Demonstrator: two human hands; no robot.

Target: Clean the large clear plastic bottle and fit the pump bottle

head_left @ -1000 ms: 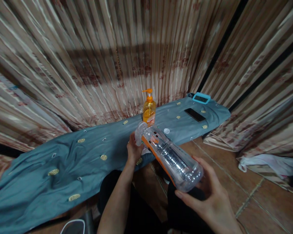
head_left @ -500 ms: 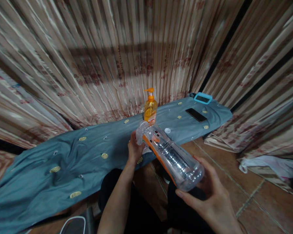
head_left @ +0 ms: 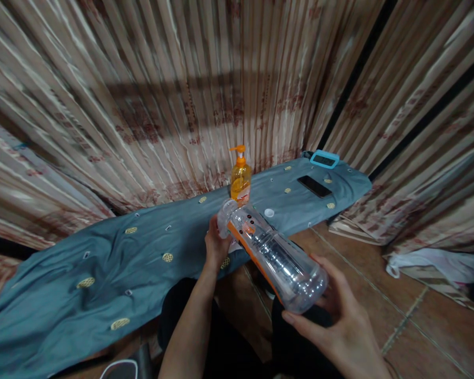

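Observation:
A large clear plastic bottle (head_left: 278, 255) with an orange strip and small dark dots slants across the middle, its neck up and to the left. My right hand (head_left: 339, 316) grips its base, thumb below and fingers behind. Closed around the neck end is my left hand (head_left: 217, 245), its fingers mostly hidden behind a wide clear rounded part (head_left: 225, 218) there. Something whitish shows under the bottle by my left hand, too covered to name. Just beyond the neck stands an orange pump bottle (head_left: 240, 181) partly filled with yellow-orange liquid.
A blue-green patterned cloth (head_left: 110, 263) covers the long bench. On it lie a white round cap (head_left: 269, 212), a dark phone (head_left: 315, 186) and a blue-framed device (head_left: 324, 159). Pleated curtains (head_left: 174, 105) hang behind. A white cloth (head_left: 430, 263) lies low at right.
The view has shifted slightly. Both hands keep their hold on the clear bottle, which stays at nearly the same slant.

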